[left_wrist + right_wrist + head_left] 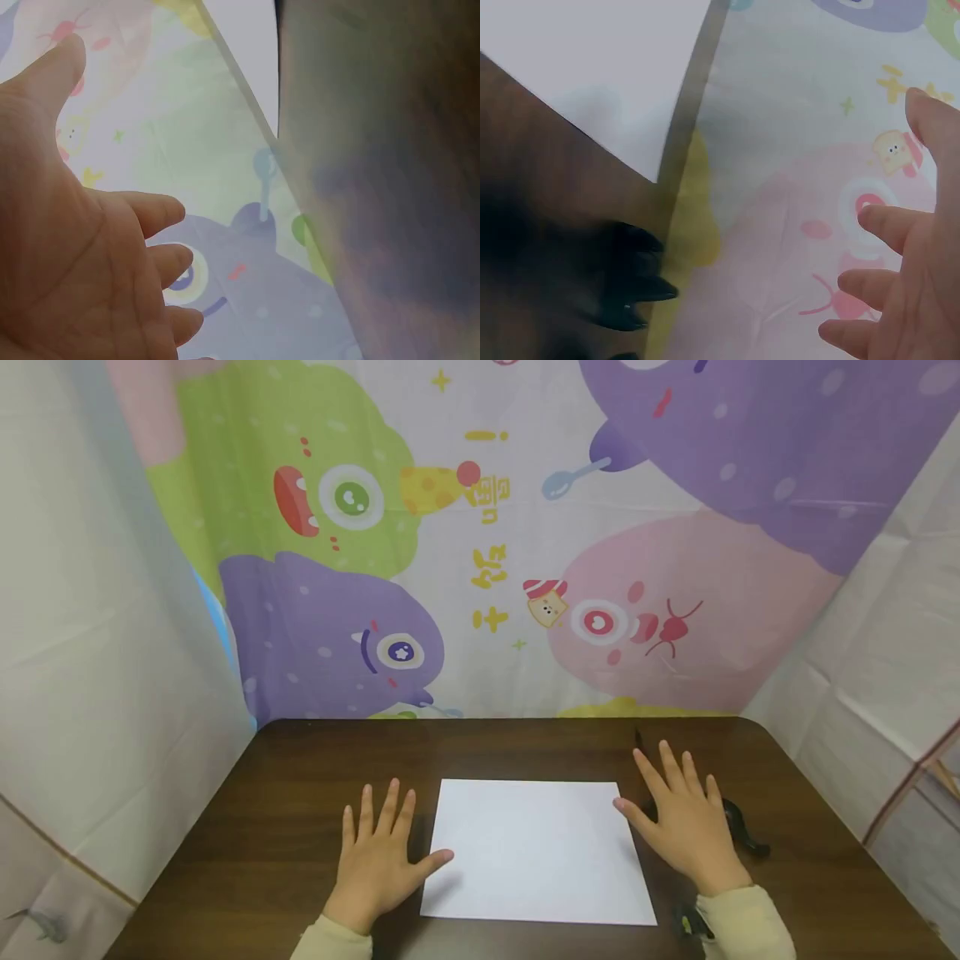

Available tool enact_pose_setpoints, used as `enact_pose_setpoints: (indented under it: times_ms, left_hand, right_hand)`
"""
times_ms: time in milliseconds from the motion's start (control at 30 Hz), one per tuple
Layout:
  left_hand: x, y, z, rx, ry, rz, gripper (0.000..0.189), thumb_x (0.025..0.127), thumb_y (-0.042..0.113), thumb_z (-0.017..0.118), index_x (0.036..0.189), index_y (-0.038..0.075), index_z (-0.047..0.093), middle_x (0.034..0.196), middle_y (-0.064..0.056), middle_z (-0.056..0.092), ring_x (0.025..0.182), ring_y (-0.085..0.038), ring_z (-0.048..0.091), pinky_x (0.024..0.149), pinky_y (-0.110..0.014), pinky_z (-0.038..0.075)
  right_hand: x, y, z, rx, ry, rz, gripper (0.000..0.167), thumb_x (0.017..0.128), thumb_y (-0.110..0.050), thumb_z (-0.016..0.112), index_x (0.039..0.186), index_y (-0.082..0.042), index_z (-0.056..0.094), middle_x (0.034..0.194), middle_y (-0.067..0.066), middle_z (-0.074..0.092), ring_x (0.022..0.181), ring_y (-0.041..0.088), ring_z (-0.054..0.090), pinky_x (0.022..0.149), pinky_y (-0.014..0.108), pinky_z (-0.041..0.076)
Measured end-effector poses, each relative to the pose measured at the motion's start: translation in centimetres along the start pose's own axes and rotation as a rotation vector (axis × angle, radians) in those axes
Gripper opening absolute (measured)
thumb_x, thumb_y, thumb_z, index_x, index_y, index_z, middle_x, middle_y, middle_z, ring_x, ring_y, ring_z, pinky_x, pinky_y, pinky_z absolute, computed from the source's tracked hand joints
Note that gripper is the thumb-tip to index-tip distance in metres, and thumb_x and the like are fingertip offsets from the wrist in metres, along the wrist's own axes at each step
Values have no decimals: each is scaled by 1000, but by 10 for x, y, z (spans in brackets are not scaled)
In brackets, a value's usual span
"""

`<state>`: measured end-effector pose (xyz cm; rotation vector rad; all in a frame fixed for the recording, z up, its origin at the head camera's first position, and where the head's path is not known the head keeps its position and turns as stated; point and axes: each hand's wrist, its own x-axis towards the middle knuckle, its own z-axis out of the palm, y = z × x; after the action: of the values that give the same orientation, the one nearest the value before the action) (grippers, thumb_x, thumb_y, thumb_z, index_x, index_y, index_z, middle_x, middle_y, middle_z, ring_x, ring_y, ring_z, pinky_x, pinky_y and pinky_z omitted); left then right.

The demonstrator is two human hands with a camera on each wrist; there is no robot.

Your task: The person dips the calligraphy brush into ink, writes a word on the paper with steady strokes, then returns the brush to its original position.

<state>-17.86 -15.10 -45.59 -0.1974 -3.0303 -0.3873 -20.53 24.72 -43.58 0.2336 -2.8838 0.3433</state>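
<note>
A blank white sheet of paper [540, 852] lies flat on the dark brown wooden table [247, 827]. My left hand [378, 864] is held over the sheet's left edge, fingers straight and spread, its thumb above the paper and a shadow beneath. Over the right edge is my right hand [686, 827], also spread, with the thumb tip near the paper's upper right corner. Both hands hold nothing; the left wrist view shows the left palm [82, 277] bare. Partly hidden behind the right hand is a black curved object [742, 831] whose kind I cannot tell.
A small dark object [692, 922] sits beside the right sleeve [750, 922]. A thin dark tip [638, 738] shows beyond the right fingers. Behind the table hangs a cartoon-printed curtain [517, 677], and pale cloth [82, 635] hangs at both sides.
</note>
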Motion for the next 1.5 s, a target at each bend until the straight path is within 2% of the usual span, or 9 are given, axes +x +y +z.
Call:
enact_pose_setpoints:
  times_ms: [233, 400, 500, 600, 733, 800, 1067, 1300, 1500]
  left_hand:
    - [-2, 3, -5, 21, 22, 29, 102, 81, 80, 47, 156, 14, 25, 166, -9, 7, 151, -42, -6, 118, -66, -3]
    - [-4, 5, -8, 34, 27, 57, 99, 84, 79, 44, 156, 13, 26, 165, -9, 10, 152, -42, -2, 119, -65, 1]
    - [-6, 6, -9, 29, 21, 70, 96, 86, 76, 46, 155, 12, 27, 165, -10, 13, 152, -42, 2, 119, -64, 7]
    - [-6, 5, -6, 27, 31, 87, 93, 87, 71, 51, 153, 9, 31, 164, -11, 18, 150, -43, 10, 118, -64, 14]
    - [-6, 7, -2, 29, 14, 113, 90, 88, 67, 53, 151, 5, 35, 161, -14, 27, 148, -44, 20, 117, -62, 22]
    - [-8, 9, -1, 22, -19, 125, 87, 89, 64, 55, 150, 5, 37, 160, -14, 30, 147, -44, 24, 116, -61, 25]
    - [-18, 12, 7, 3, -60, 207, 79, 86, 56, 65, 143, 3, 48, 153, -18, 42, 140, -45, 39, 112, -58, 35]
    - [-27, 11, 11, -10, -115, 303, 78, 85, 55, 66, 141, 2, 50, 152, -18, 43, 137, -44, 42, 107, -59, 40]
    - [-34, 12, 12, -15, -217, 368, 83, 84, 59, 64, 142, 3, 49, 153, -17, 42, 139, -42, 42, 107, -57, 41]
  right_hand:
    - [12, 6, -26, 31, -4, -32, 80, 96, -63, 43, 158, -20, 17, 163, 22, 11, 146, 53, 12, 110, 75, 13]
    - [24, 15, -44, 41, 8, -61, 79, 97, -61, 43, 157, -14, 22, 161, 27, 17, 143, 55, 20, 108, 74, 21]
    - [32, 24, -49, 71, -3, -65, 78, 99, -58, 42, 156, -9, 23, 158, 30, 20, 139, 57, 26, 103, 75, 28]
    - [40, 33, -51, 131, -34, -45, 78, 100, -55, 42, 156, -5, 21, 157, 32, 20, 137, 59, 28, 99, 77, 30]
    - [50, 44, -48, 218, -72, -14, 79, 100, -53, 45, 155, -1, 21, 155, 33, 25, 137, 57, 29, 103, 74, 28]
    - [54, 48, -43, 247, -83, -8, 78, 100, -50, 47, 153, 3, 23, 153, 33, 29, 137, 56, 31, 105, 72, 28]
    - [66, 56, -18, 334, -147, 56, 71, 100, -40, 53, 146, 10, 33, 138, 37, 48, 120, 53, 52, 94, 64, 45]
    - [71, 57, -2, 363, -220, 117, 68, 99, -36, 56, 144, 12, 35, 129, 36, 55, 118, 52, 54, 95, 63, 46]
    - [77, 57, 5, 365, -261, 140, 66, 97, -29, 58, 141, 15, 36, 123, 35, 59, 113, 50, 57, 91, 60, 49]
